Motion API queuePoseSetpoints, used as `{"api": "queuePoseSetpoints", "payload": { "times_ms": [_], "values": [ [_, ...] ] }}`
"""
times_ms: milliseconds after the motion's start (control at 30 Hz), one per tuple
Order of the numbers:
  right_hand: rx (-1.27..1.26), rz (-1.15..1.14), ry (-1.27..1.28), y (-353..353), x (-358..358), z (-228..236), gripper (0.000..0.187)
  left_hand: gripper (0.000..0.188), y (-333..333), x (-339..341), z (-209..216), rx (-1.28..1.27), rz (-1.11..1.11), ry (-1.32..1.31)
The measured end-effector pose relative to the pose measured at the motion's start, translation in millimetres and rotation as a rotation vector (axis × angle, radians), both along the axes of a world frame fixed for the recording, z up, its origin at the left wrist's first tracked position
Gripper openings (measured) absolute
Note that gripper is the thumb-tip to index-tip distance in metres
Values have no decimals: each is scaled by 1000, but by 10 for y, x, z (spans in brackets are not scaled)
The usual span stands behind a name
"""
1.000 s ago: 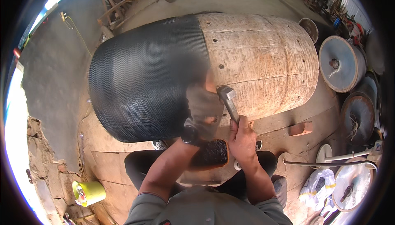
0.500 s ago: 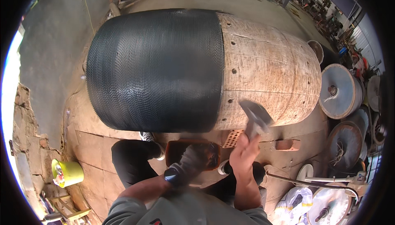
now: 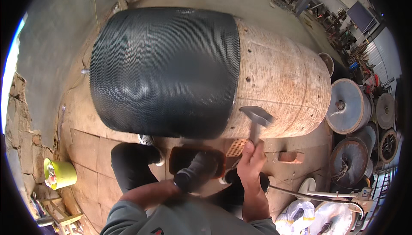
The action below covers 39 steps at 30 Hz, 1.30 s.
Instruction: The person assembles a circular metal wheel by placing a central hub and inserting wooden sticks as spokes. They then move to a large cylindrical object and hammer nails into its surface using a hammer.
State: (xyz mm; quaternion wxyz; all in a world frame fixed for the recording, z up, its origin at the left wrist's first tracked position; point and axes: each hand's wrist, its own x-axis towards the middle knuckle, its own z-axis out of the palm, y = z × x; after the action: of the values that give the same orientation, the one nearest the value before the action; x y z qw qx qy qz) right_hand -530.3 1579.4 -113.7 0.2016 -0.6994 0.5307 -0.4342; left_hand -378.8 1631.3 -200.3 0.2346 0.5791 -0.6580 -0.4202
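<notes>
In front of me lies a large wooden drum (image 3: 285,76) on its side. Dark, finely toothed strips (image 3: 165,69), packed in tight rows, wrap its left part, while bare pale wood with several small holes makes up the right part. My right hand (image 3: 252,160), bare, is closed around the handle of a hammer (image 3: 259,116). The hammer's head is over the lower bare wood, right of the dark edge; whether it touches cannot be told. My left hand (image 3: 202,165), in a dark grey glove, hangs low over a reddish-brown tray (image 3: 174,160). Its fingers are blurred against the dark tray.
A perforated brick (image 3: 236,148) and another red brick (image 3: 291,157) lie on the floor below the drum. Large reels (image 3: 346,106) stack up at the right, above a white plastic bag (image 3: 295,218). To the left are a yellow-green bucket (image 3: 64,173) and a small wooden stool (image 3: 62,215).
The view has shifted slightly. My right hand and the hammer have moved a little left, nearer the dark edge, and the hammer is less blurred. My left hand stays over the tray.
</notes>
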Motion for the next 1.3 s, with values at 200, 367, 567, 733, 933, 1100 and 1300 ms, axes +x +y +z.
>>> {"api": "queuePoseSetpoints", "payload": {
  "times_ms": [200,367,567,733,933,1100,1300],
  "values": [
    [-55,-54,404,-55,8,-93,23,10,40,-29,124,-206,-64,-261],
    [-212,-31,-62,-13,-76,-182,34,17,97,-14,264,-279,436,-56],
    [6,-44,374,-181,-25,-181,35,19,-647,668,713,-1103,502,-412],
    [-384,94,-250,-88,-19,-143,27,43,-1243,1322,1019,-1362,329,-575],
    [73,-100,350,-95,-18,-147,18,44,-1374,1312,974,-1335,414,-546],
    [-522,72,-253,-116,-26,-131,15,44,-1387,1334,987,-1353,402,-689],
    [-24,-63,188,-176,-14,-119,21,41,-1454,1326,1034,-1389,480,-638]
  ]
}}
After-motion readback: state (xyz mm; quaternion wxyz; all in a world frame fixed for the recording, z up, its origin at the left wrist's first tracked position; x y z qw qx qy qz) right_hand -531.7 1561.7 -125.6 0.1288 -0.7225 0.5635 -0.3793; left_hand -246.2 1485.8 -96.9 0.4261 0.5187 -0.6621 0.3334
